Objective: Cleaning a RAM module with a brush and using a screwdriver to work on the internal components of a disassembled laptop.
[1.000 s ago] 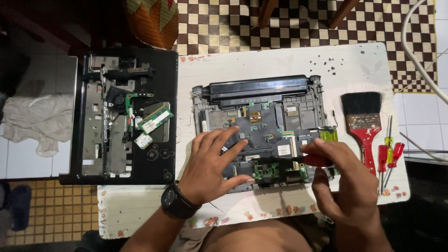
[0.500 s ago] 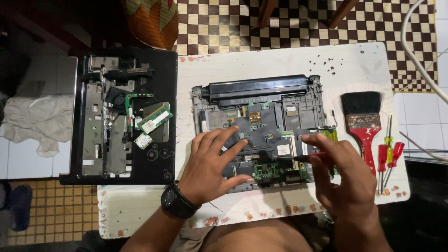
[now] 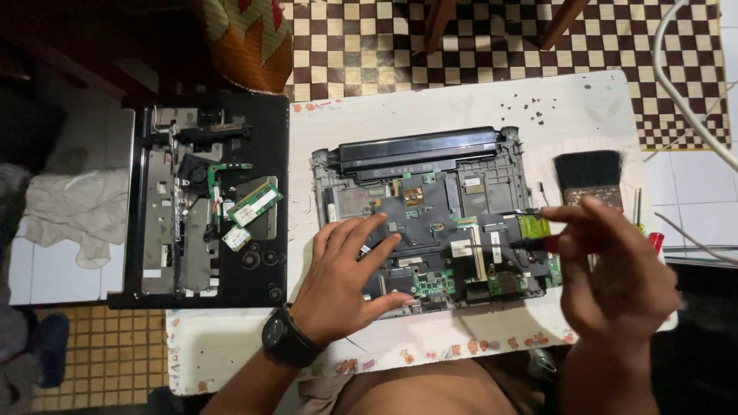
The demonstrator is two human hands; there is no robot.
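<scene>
A low white table point(image 3: 461, 104) carries an opened laptop base point(image 3: 430, 215) at its centre, a black-bristled brush point(image 3: 588, 173) at three o'clock, and small dark screws point(image 3: 538, 111) at one o'clock.

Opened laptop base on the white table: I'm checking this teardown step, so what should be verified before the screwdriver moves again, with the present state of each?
1. Left hand flat on the laptop base, steadying it: ok.
2. Right hand grips the screwdriver: ok.
3. Screwdriver tip seated in a screw: cannot tell, too small.
4. Loose screws lie clear of the base: ok.
5. Paintbrush clear of the hands: not ok, partly under the right hand.
</scene>
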